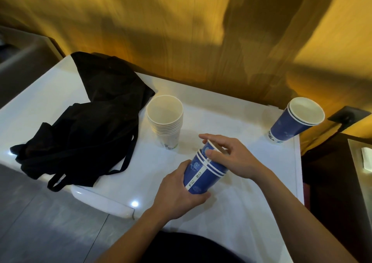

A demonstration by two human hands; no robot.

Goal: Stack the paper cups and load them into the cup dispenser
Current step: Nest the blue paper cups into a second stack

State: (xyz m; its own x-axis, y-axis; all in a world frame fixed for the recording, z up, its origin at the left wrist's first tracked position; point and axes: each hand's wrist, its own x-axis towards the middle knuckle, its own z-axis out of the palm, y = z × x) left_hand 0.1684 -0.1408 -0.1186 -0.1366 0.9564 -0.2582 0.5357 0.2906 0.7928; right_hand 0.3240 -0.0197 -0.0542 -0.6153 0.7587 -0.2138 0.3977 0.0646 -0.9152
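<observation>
Fingers (208, 196) of the left hand (177, 194): curled round the lower body of a nested stack of dark blue paper cups with white rims (203, 172), gripping it. Stack held tilted above the white glossy tabletop (251, 192), mouth toward the far right.

Right hand (231, 156): at the mouth end of the same stack; thumb and fingers pinch the rim of the topmost blue cup, index finger stretched over it.

Stack of white paper cups with a small printed pattern near the base (166, 121): upright on the tabletop, beyond the hands, just beside the cloth item listed next.

Crumpled black fabric bag with long straps (90, 117): left part of the tabletop, one strap loop hanging over the near edge.

Second, shorter stack of dark blue paper cups with white rims (291, 121): standing at the far right corner of the tabletop, well apart from the hands.

Yellow-brown wood-grain wall (181, 31): behind the tabletop, crossed by shadows.
</observation>
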